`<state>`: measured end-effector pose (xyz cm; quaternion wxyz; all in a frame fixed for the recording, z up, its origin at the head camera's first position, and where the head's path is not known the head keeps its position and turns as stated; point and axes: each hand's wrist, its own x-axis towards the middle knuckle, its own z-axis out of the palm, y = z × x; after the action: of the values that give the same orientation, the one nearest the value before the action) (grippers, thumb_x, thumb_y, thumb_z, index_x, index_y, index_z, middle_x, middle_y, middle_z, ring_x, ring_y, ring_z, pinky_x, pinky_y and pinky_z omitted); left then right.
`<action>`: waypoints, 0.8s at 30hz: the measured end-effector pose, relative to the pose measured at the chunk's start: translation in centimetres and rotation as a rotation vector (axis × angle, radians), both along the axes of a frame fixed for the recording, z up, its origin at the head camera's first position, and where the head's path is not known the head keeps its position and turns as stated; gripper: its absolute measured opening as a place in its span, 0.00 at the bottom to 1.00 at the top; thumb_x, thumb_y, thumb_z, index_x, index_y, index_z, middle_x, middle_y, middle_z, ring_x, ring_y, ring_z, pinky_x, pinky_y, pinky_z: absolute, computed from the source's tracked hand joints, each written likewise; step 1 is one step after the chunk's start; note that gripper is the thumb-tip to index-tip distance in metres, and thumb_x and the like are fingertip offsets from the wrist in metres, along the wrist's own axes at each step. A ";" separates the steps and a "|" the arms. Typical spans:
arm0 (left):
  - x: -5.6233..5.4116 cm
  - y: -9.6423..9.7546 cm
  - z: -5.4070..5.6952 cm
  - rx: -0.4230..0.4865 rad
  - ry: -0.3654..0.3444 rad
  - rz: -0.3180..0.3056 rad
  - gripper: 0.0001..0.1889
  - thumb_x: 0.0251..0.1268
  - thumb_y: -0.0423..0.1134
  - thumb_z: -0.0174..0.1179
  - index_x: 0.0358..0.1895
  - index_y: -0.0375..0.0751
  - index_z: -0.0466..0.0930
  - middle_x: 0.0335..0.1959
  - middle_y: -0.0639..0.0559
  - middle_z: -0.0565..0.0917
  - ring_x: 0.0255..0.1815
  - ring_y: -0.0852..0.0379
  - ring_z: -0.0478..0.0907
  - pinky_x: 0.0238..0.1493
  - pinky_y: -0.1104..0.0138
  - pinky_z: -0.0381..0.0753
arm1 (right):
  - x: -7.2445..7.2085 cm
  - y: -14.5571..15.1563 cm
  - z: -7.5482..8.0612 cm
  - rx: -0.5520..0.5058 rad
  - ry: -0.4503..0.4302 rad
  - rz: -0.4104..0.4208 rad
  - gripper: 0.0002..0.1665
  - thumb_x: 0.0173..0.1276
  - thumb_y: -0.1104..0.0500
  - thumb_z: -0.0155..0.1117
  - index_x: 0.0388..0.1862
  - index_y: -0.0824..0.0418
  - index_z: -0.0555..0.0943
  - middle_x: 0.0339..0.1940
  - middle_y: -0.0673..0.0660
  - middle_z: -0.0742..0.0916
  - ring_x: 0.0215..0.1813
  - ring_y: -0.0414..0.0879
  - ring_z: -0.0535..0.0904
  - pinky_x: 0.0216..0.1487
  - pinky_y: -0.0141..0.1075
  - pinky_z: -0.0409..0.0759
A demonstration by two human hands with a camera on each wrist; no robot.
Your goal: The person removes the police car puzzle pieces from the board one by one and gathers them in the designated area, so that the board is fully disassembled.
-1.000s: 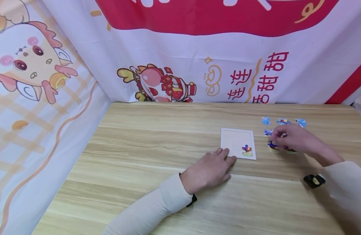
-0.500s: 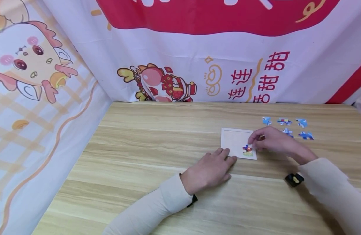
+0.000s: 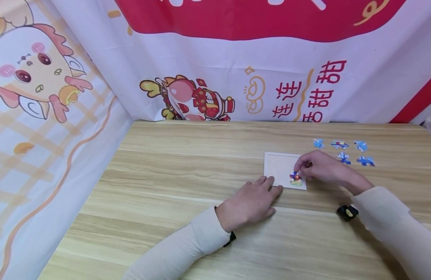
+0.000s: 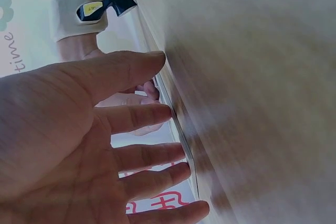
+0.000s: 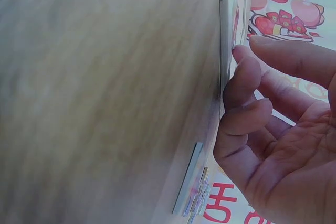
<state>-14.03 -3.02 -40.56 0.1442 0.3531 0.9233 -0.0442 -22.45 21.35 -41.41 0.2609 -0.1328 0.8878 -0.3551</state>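
Observation:
A white puzzle tray (image 3: 278, 165) lies on the wooden table, with one colourful jigsaw piece (image 3: 295, 181) in its near right corner. My left hand (image 3: 248, 202) rests flat with fingers spread, fingertips at the tray's front edge; the left wrist view shows the palm (image 4: 63, 129) and straight fingers. Over the tray's right side is my right hand (image 3: 322, 167), fingers bent, thumb and forefinger tips close together by the corner piece. In the right wrist view the right hand (image 5: 283, 129) has its fingertips at the tray (image 5: 231, 30); whether a piece is between them is hidden.
Several loose blue jigsaw pieces (image 3: 341, 144) lie in rows at the back right of the table (image 3: 166, 175). My right hand and wrist cover part of that area. A printed cloth (image 3: 236, 77) hangs behind the table, and another (image 3: 33, 116) along its left side.
My right hand has moved left from the loose pieces to the tray's right side, then slightly further left onto the corner piece. My left hand has stayed in place.

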 end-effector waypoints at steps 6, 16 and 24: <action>0.1 0.0 0.1 -0.007 -0.014 0.004 0.33 0.78 0.55 0.58 0.82 0.55 0.63 0.82 0.49 0.65 0.81 0.52 0.63 0.70 0.55 0.78 | 0.0 0.0 0.0 0.005 0.008 -0.002 0.08 0.74 0.66 0.61 0.46 0.65 0.86 0.36 0.54 0.85 0.36 0.47 0.75 0.38 0.36 0.74; 0.1 0.0 0.2 -0.014 -0.018 0.004 0.34 0.78 0.56 0.57 0.82 0.54 0.61 0.83 0.48 0.64 0.82 0.51 0.62 0.71 0.55 0.78 | 0.3 -0.1 0.2 -0.014 0.022 -0.024 0.08 0.74 0.68 0.61 0.47 0.66 0.85 0.41 0.57 0.87 0.39 0.47 0.79 0.40 0.36 0.80; 0.2 0.0 0.2 -0.017 -0.012 -0.004 0.35 0.78 0.56 0.58 0.82 0.54 0.61 0.82 0.48 0.64 0.82 0.51 0.62 0.70 0.55 0.78 | 0.4 -0.1 0.3 -0.022 -0.009 -0.035 0.08 0.75 0.68 0.60 0.48 0.67 0.84 0.40 0.57 0.86 0.39 0.47 0.79 0.40 0.35 0.80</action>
<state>-13.86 -3.06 -40.35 0.1523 0.3541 0.9214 -0.0501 -22.09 21.26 -41.07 0.2569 -0.1185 0.8849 -0.3701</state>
